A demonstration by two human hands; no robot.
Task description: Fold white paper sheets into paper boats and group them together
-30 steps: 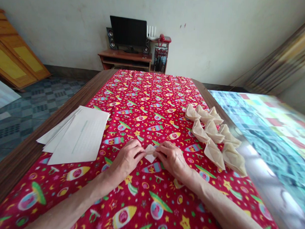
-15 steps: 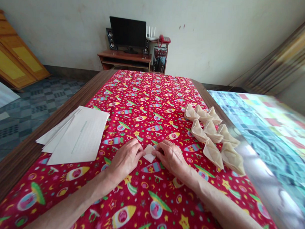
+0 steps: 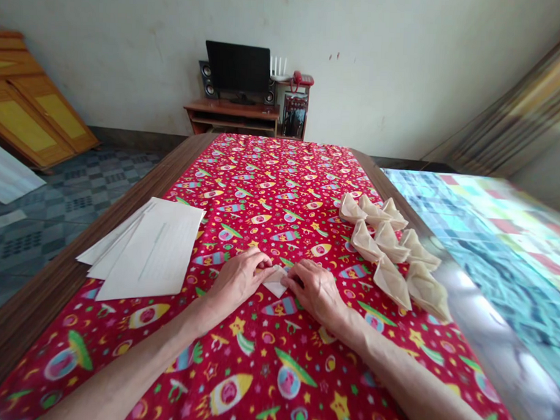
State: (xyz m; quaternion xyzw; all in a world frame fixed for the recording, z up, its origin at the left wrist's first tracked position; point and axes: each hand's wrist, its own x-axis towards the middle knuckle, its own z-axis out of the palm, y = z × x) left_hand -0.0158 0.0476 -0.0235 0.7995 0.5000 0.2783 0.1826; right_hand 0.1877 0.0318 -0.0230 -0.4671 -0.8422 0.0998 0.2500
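A small folded piece of white paper (image 3: 274,286) lies on the red patterned cloth between my hands. My left hand (image 3: 243,275) pinches its left side, thumb and forefinger at the upper edge. My right hand (image 3: 314,287) has its fingers closed on the paper's right corner. To the right stand several folded paper boats (image 3: 389,280), cream-coloured and set close together in rows. Off to the left rests a fanned stack of paper sheets (image 3: 157,248), the top one bearing a line of green print.
The red cloth (image 3: 280,191) covers a long dark wooden table (image 3: 138,193). Beyond it, a monitor (image 3: 238,69) and a red telephone (image 3: 303,80) stand on a small desk. A bed (image 3: 481,241) is along the right side, and a wooden cabinet (image 3: 35,103) at the left.
My left hand has shifted its grip up along the paper's left edge, its fingers lifting. The right hand stays at the right corner. The view has tipped slightly.
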